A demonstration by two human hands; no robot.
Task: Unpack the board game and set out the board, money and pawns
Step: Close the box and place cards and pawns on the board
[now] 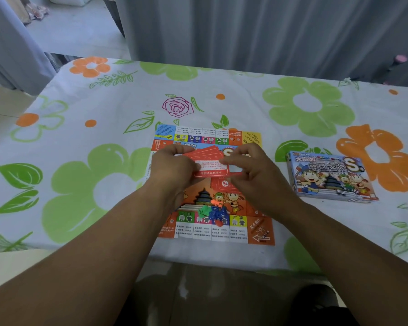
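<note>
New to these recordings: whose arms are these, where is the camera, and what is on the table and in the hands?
No machine here: a person works with two bare hands, and the single picture comes from a camera worn on the head, looking forward and down. The left hand and right hand together hold a fan of red printed cards over the colourful paper game board, which lies flat on the flower-patterned tablecloth. A small heap of green, blue and red plastic pawns sits on the board's near part. The blue cardboard game box lies on the cloth, right of the board.
</note>
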